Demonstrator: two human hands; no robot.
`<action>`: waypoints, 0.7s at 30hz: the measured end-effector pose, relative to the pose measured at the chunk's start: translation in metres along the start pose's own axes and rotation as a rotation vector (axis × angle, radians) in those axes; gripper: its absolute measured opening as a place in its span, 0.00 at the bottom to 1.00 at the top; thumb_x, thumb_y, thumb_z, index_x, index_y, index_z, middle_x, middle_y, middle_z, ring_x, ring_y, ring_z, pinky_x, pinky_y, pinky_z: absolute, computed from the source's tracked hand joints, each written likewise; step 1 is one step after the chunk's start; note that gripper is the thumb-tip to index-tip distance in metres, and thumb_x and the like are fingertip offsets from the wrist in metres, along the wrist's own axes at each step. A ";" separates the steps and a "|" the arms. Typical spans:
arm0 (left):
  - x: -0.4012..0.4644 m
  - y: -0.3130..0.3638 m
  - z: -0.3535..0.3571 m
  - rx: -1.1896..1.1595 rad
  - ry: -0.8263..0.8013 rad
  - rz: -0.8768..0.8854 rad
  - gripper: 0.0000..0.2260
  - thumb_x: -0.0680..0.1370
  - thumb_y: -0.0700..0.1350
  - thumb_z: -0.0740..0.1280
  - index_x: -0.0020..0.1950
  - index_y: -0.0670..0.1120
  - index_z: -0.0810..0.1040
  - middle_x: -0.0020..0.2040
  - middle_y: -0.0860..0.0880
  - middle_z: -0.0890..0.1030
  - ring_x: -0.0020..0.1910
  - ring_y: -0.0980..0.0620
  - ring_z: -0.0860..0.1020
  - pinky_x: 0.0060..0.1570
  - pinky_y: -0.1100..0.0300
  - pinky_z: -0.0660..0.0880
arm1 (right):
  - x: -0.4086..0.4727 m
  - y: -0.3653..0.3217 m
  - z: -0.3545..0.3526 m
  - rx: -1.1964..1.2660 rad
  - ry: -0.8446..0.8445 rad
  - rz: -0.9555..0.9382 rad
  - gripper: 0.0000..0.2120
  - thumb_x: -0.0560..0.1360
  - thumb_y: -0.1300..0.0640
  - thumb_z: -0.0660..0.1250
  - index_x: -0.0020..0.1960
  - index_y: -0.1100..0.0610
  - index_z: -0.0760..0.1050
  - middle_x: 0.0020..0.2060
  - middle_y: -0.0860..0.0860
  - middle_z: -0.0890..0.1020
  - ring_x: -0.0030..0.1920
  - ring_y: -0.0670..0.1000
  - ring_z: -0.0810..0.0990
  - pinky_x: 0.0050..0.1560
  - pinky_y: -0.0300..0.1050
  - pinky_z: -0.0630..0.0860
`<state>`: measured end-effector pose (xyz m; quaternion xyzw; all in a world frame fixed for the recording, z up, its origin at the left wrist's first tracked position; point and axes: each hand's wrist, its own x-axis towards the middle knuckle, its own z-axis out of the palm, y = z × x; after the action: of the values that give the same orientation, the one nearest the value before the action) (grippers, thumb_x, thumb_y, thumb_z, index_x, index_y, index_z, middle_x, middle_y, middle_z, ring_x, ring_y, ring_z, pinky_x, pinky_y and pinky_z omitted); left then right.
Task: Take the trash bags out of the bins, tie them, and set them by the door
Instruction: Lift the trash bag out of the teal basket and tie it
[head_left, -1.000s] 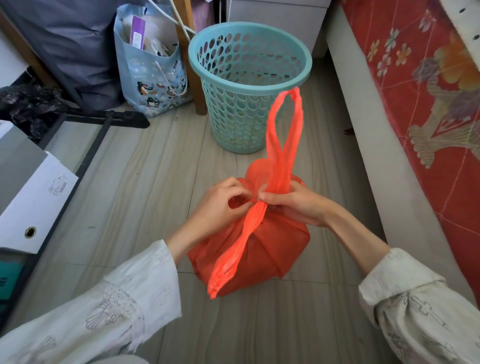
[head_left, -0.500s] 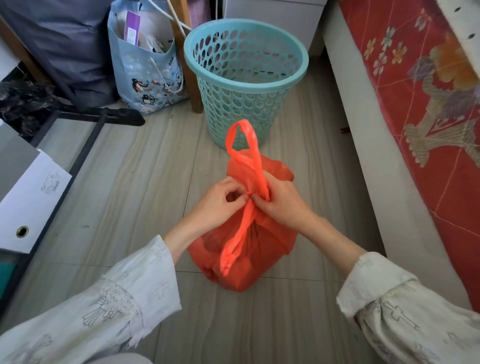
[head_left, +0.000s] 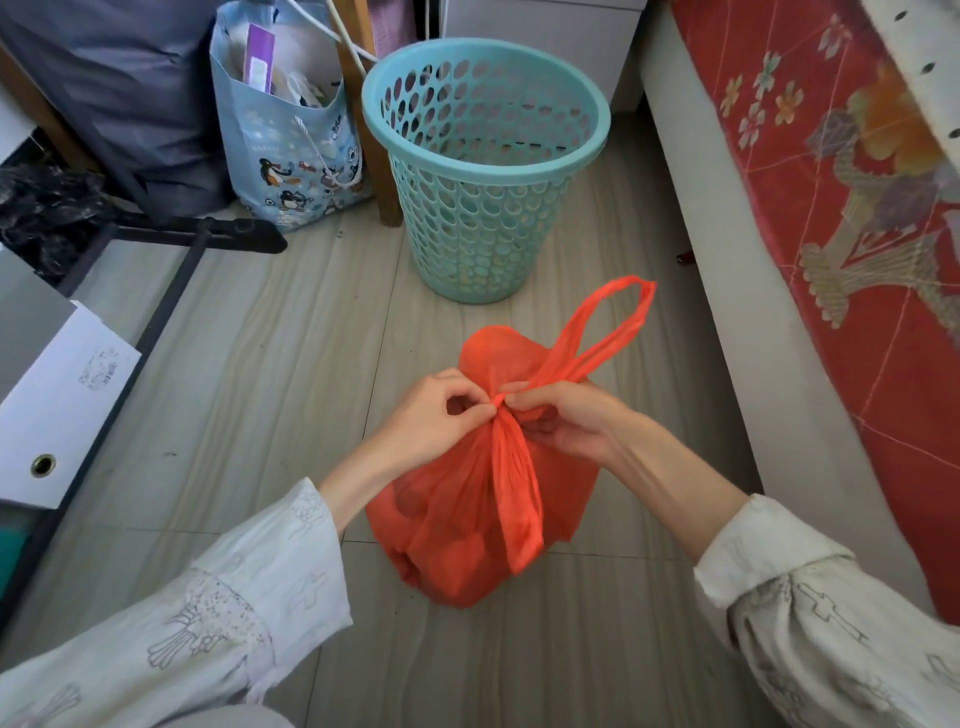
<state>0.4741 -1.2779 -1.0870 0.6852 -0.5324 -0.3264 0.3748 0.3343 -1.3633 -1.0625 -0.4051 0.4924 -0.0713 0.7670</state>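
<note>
Head view: both hands' fingers pinch the orange trash bag (head_left: 467, 519) at its knot; teal bin (head_left: 483, 171) stands behind.

Both arms are reaching forward and inward from the lower corners, forearms bare past pale, loose sleeves pushed back from the wrists. The left hand (head_left: 434, 415) is curling with its fingertips pinching together at the centre, knuckles up. The right hand (head_left: 569, 418) is meeting it from the other side, its thumb and forefinger pinching too, the remaining fingers folding under. The two hands are almost touching at their fingertips, wrists slightly bent.
</note>
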 end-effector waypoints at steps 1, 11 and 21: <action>0.000 -0.001 0.000 0.003 0.007 -0.006 0.03 0.71 0.39 0.70 0.42 0.40 0.81 0.39 0.56 0.75 0.37 0.72 0.73 0.41 0.76 0.66 | 0.000 0.002 0.001 0.034 -0.012 -0.008 0.11 0.73 0.70 0.62 0.40 0.56 0.77 0.21 0.46 0.80 0.23 0.41 0.78 0.29 0.31 0.75; 0.000 -0.004 -0.004 -0.102 0.030 -0.113 0.03 0.72 0.42 0.70 0.42 0.48 0.76 0.37 0.52 0.76 0.36 0.62 0.73 0.40 0.68 0.68 | 0.000 0.013 0.012 -0.112 0.025 -0.327 0.19 0.69 0.77 0.58 0.42 0.56 0.77 0.36 0.51 0.79 0.35 0.44 0.76 0.40 0.33 0.72; 0.002 -0.007 -0.001 0.011 0.113 -0.042 0.03 0.71 0.43 0.70 0.42 0.46 0.78 0.36 0.55 0.72 0.34 0.61 0.70 0.37 0.72 0.66 | 0.003 0.012 0.012 -0.345 0.270 -0.555 0.13 0.68 0.69 0.71 0.39 0.51 0.77 0.36 0.46 0.80 0.33 0.34 0.78 0.46 0.34 0.75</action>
<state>0.4791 -1.2782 -1.0923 0.7157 -0.4976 -0.2922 0.3934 0.3417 -1.3506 -1.0702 -0.6340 0.4655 -0.2457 0.5666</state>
